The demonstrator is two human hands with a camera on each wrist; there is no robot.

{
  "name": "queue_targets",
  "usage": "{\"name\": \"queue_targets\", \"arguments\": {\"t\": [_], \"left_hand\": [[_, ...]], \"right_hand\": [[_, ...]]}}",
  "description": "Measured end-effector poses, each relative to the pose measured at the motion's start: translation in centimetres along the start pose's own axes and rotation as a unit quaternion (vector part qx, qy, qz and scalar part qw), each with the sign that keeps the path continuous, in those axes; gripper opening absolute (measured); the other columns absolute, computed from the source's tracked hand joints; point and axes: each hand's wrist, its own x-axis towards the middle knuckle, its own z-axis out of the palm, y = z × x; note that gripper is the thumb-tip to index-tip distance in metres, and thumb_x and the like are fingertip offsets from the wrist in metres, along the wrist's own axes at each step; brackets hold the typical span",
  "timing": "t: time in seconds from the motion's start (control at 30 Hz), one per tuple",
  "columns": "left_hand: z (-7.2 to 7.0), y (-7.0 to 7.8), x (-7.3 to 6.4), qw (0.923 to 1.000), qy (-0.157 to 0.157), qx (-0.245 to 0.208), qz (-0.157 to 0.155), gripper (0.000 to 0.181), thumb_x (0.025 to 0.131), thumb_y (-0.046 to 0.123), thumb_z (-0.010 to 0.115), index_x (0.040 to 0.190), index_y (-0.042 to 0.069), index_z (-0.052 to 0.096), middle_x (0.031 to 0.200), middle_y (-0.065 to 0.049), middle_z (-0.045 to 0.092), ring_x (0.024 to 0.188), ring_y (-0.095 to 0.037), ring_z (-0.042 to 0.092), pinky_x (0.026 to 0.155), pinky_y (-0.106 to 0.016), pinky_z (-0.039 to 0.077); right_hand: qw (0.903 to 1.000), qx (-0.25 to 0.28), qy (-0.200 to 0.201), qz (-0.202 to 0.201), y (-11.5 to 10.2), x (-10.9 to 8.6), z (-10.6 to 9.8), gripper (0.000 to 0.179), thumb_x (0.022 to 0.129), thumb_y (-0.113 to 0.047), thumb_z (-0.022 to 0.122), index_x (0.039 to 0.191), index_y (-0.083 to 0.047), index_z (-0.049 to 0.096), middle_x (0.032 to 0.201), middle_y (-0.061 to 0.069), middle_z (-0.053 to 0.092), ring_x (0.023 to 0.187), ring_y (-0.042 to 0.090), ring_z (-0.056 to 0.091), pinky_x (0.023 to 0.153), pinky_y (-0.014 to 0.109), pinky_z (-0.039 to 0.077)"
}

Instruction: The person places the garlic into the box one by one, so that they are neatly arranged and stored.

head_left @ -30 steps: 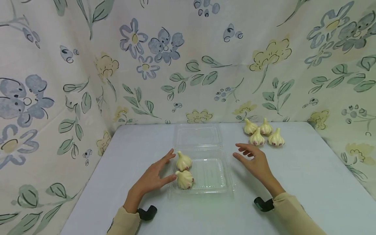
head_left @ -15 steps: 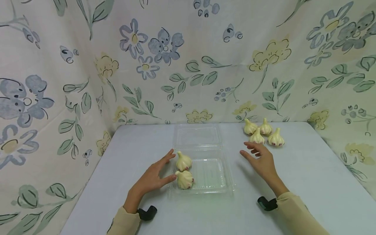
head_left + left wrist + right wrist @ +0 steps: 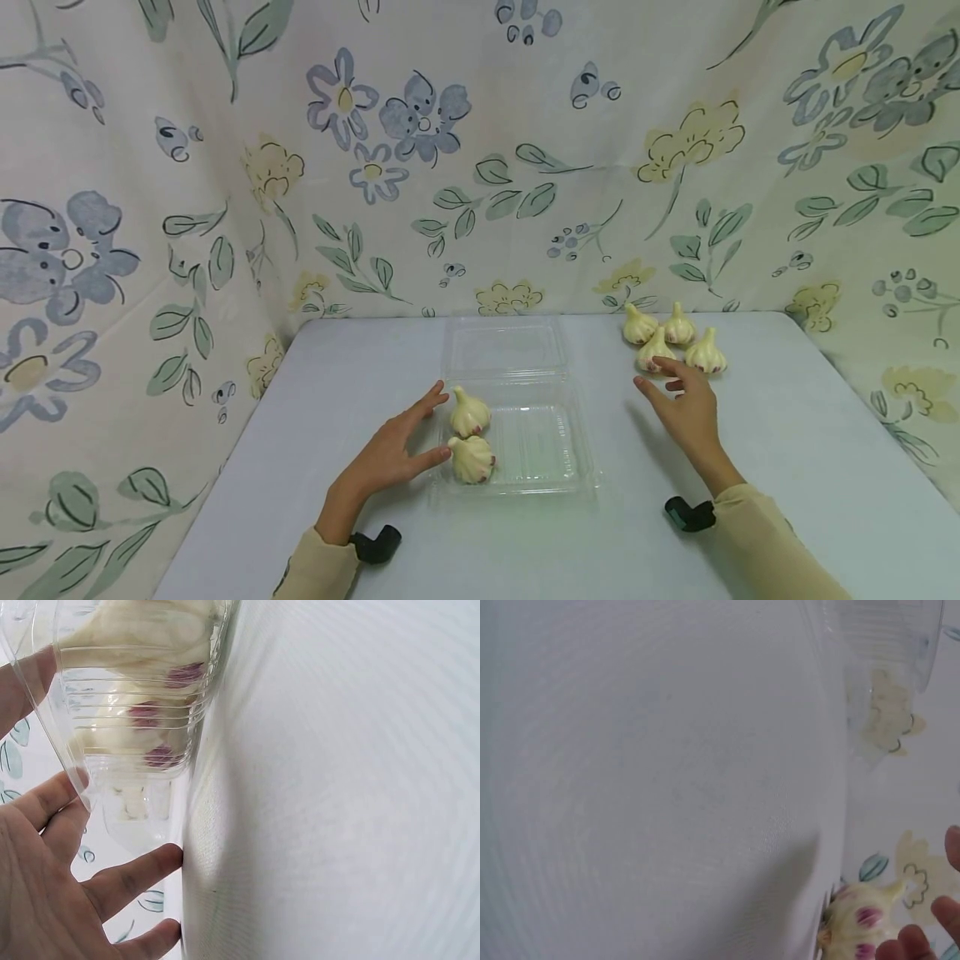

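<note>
A clear plastic clamshell box (image 3: 536, 487) lies with its lid laid back on the white table. Two garlic bulbs (image 3: 472, 460) sit one behind the other along its left side. My left hand (image 3: 390, 450) rests at the box's left edge with fingers spread, and its fingertips touch the rim in the left wrist view. On the right, my right hand (image 3: 686, 412) hovers, fingers loosely bent and holding nothing, just in front of a cluster of several garlic bulbs (image 3: 655, 350). One garlic bulb (image 3: 859, 919) shows beside its fingertips in the right wrist view.
The box's lid (image 3: 506, 346) lies flat towards the back of the table (image 3: 360, 358). A floral curtain (image 3: 480, 167) hangs behind and along both sides. A black wrist camera (image 3: 690, 514) sits on the right wrist, another black camera (image 3: 377, 543) on the left.
My right hand has moved rightwards, away from the box and up to the garlic cluster. The left hand, the box and the garlic bulbs stay where they were.
</note>
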Motion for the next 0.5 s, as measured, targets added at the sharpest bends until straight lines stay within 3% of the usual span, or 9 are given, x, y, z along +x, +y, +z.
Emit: {"name": "queue_targets", "arguments": {"t": [0.3,0.5], "left_hand": [[0.0,0.0,0.0,1.0,0.001,0.001,0.003,0.079,0.093,0.05,0.069,0.16,0.025,0.034,0.17,0.009,0.022,0.141,-0.033,0.052,0.113,-0.067,0.036],[0.0,0.0,0.0,1.0,0.0,0.002,0.001,0.08,0.093,0.05,0.069,0.16,0.027,0.034,0.17,0.01,0.022,0.141,-0.032,0.052,0.113,-0.066,0.036]], "right_hand": [[0.9996,-0.004,0.003,0.027,0.7,0.8,-0.4,0.054,0.089,-0.018,0.08,0.135,0.003,0.061,0.125,0.029,0.058,0.098,0.042,0.059,0.079,0.036,0.042],[0.9993,-0.018,-0.013,0.031,1.6,1.5,-0.6,0.061,0.091,-0.022,0.078,0.142,0.001,0.055,0.125,0.031,0.053,0.097,0.04,0.056,0.075,0.035,0.041]]}}
